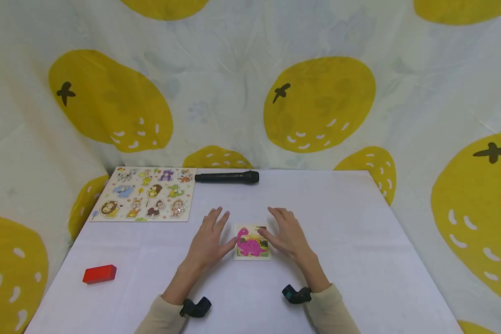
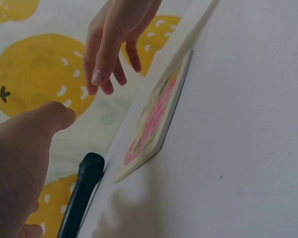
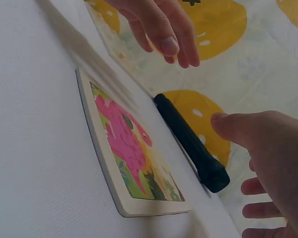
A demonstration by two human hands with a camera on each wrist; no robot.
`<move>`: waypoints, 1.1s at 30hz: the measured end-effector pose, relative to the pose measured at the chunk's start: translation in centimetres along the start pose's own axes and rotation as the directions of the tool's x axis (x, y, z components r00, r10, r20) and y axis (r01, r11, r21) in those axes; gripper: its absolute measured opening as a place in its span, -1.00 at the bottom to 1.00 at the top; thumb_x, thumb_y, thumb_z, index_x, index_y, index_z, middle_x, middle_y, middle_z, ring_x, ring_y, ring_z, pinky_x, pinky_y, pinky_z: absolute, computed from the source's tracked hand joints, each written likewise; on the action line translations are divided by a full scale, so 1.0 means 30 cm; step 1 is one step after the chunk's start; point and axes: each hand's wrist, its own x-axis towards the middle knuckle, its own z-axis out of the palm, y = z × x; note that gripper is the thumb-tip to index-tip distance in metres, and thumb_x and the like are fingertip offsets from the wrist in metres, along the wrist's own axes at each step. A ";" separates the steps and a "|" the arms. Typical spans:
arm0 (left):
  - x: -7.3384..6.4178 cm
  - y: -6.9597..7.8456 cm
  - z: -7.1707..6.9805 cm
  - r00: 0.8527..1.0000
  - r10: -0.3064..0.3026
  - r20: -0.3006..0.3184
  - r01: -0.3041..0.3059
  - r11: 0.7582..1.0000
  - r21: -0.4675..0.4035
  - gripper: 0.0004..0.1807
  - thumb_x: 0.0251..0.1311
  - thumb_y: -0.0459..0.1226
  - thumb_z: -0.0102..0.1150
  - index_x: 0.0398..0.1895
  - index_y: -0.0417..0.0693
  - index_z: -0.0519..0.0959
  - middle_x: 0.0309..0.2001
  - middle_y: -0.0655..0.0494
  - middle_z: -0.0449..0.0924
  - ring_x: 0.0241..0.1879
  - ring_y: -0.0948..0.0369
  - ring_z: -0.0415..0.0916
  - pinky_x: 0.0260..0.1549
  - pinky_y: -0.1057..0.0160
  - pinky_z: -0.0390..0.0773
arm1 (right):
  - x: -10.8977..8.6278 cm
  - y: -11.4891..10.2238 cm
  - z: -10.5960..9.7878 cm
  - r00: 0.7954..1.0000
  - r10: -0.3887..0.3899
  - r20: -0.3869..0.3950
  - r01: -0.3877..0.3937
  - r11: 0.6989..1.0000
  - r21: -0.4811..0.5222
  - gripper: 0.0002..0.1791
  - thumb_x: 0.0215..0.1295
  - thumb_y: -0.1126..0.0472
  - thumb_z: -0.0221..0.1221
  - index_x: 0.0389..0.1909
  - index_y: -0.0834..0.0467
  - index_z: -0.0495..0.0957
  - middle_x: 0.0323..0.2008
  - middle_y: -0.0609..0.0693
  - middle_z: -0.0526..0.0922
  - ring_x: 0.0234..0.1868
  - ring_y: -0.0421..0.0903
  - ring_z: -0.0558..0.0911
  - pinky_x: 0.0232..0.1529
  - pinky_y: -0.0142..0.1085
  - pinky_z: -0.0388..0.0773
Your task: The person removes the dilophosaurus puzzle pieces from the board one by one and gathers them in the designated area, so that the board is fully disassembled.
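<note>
A small square dinosaur puzzle (image 1: 252, 247) with a pink long-necked dinosaur and a pale frame lies flat on the white table. My left hand (image 1: 207, 243) hovers at its left side, fingers spread and holding nothing. On the other side my right hand (image 1: 287, 234) is raised over the puzzle's right edge, thumb in front of its upper corner from the head view. Both wrist views show a gap between the hands and the puzzle (image 3: 124, 144). In the left wrist view the puzzle (image 2: 154, 119) appears edge-on, the right hand (image 2: 116, 39) above it.
A black microphone (image 1: 227, 177) lies along the table's back edge. Left of it is a larger animal puzzle board (image 1: 144, 195). A red block (image 1: 99, 274) sits at the front left of the table (image 1: 359, 260). Behind hangs a curtain (image 1: 234, 93) with yellow fruit prints.
</note>
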 end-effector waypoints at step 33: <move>-0.051 0.068 0.114 0.980 0.060 0.190 -0.055 0.998 -0.034 -0.28 0.28 0.13 0.22 0.35 -0.14 0.47 0.46 -0.07 0.34 0.48 0.00 0.26 0.46 -0.06 0.27 | -0.011 0.062 0.092 0.998 -0.059 0.037 0.059 0.998 0.008 -0.67 0.17 0.00 0.40 -0.10 0.06 0.70 -0.05 -0.01 0.64 0.00 0.04 0.54 0.04 0.01 0.51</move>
